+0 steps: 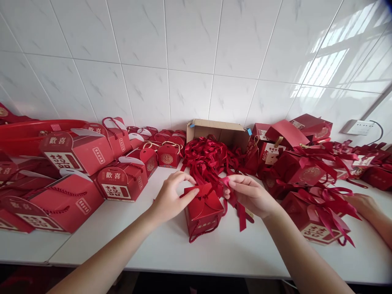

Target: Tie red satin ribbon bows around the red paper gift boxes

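Observation:
A small red gift box (203, 218) stands on the white table in front of me, its top flaps folded inward and a twisted red cord handle hanging down its front. My left hand (173, 198) grips it at the upper left, thumb on the top flaps and curled fingers at the back edge. Between the thumb and fingers of my right hand (252, 195) is a pinched end of red ribbon (226, 181), just right of the box top. Behind the box lies a tangled heap of red ribbons (211, 155).
An open cardboard carton (219, 127) lies behind the ribbons. Red boxes with cord handles (122, 179) crowd the left, near a red basin (61, 124). Ribbon-tied boxes (318, 220) are stacked right, with another person's hand (364, 206) beside them. A tiled wall (190, 53) closes the back.

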`<state>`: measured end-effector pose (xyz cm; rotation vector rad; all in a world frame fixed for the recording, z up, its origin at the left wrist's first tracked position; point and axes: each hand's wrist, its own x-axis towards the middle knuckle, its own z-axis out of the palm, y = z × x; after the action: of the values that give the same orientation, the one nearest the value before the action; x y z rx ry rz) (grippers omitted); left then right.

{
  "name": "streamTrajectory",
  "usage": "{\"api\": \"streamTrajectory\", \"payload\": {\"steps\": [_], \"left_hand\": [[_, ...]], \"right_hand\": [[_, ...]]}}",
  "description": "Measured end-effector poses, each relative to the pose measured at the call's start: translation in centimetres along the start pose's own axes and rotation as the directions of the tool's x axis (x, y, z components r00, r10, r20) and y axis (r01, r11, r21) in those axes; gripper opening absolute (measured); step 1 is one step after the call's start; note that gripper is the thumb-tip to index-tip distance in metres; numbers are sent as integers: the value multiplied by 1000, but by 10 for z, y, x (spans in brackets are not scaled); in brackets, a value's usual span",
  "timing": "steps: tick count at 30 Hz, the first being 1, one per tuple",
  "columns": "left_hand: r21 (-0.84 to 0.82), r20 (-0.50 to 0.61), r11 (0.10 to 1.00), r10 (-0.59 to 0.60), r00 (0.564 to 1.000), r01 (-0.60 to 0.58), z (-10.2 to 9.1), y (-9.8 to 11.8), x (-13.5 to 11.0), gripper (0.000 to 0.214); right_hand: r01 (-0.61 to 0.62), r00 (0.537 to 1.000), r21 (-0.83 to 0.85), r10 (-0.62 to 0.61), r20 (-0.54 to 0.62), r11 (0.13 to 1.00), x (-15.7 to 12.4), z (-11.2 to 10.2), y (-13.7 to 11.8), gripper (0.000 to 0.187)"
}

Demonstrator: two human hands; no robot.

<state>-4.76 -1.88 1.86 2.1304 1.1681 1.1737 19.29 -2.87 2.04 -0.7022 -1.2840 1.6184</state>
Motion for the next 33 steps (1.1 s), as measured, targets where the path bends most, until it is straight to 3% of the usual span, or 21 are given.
{"api": "streamTrajectory", "payload": {"steps": [3, 6, 12, 15, 20, 24, 27, 30, 33], "left_hand": [[-136, 90, 990, -12, 996, 24, 6, 18, 7, 20], [-170, 137, 985, -8, 990, 31, 10, 24, 14, 15], [47, -123, 992, 124, 985, -119, 14, 15, 18, 6], [18, -124, 993, 121, 985, -120, 14, 16, 18, 8], [-66, -21, 998, -4, 1000, 3, 2, 5, 6, 11], [-128, -63, 966, -234, 970, 225, -5, -23, -11, 22], [-168, 104, 902, -385, 917, 397, -2, -37, -20, 34], [-245, 301, 823, -438, 847, 513, -1, -40, -23, 44], [-294, 302, 790, -458, 836, 538, -7, -32, -22, 44]], "right_hand": [[37, 999, -107, -34, 28, 994, 7, 15, -5, 16], [66, 998, -198, -61, 30, 978, 11, 22, -4, 19], [-34, 999, -440, 26, -24, 897, 10, 13, 10, 42], [-14, 1000, -540, -2, -29, 841, 15, 16, 24, 36], [47, 987, -520, -121, -109, 853, 25, 29, 39, 23], [141, 959, -541, -249, -132, 829, 24, 33, 41, 18], [139, 982, -437, -181, -55, 889, 22, 32, 42, 22], [66, 997, -291, -77, -28, 955, 22, 32, 42, 26], [0, 995, -228, -22, -97, 974, 26, 35, 41, 21]]}}
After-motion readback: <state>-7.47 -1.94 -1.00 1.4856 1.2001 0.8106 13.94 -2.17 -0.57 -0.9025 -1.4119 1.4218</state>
